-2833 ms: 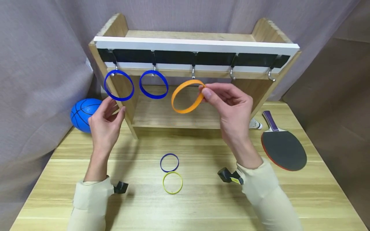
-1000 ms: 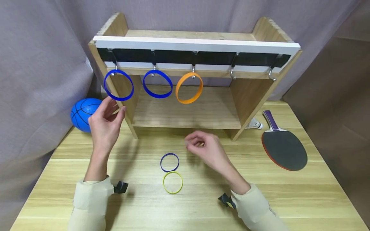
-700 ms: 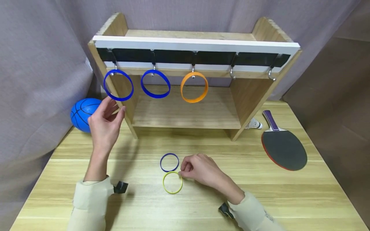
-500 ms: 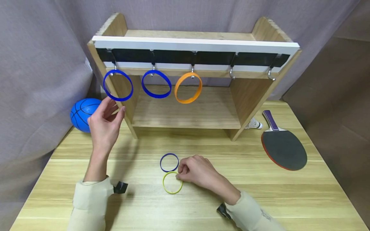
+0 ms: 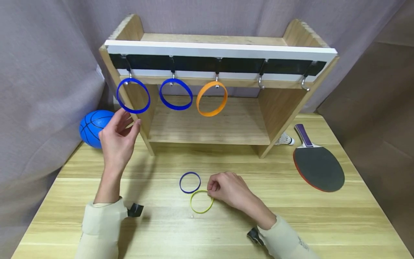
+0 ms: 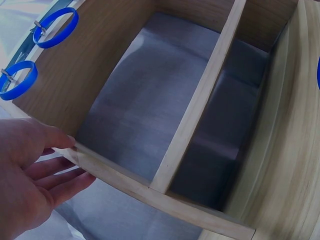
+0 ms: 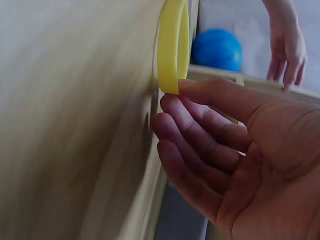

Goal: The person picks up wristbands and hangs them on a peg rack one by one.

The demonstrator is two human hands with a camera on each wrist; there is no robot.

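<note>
My left hand (image 5: 118, 138) holds the left side panel (image 6: 120, 176) of a wooden shelf, thumb and fingers on either side of its edge in the left wrist view. With thumb and fingertips, my right hand (image 5: 231, 190) pinches the rim of a yellow wristband (image 7: 169, 50) low over the table. Beside that band lies a dark blue wristband (image 5: 190, 172). On the shelf's front hooks hang a blue wristband (image 5: 133, 110) at far left, a second blue wristband (image 5: 176, 108), and an orange wristband (image 5: 208, 114) on the middle hook.
Two bare hooks, the fourth hook (image 5: 260, 82) and the fifth hook (image 5: 304, 83), are on the right. A blue ball (image 5: 93, 127) sits left of the shelf. To its right lie a shuttlecock (image 5: 285, 139) and a table tennis bat (image 5: 318, 168).
My right hand has left the orange wristband on the middle hook and come down to the table. It now pinches the yellow wristband, which has shifted right. My left hand stays put.
</note>
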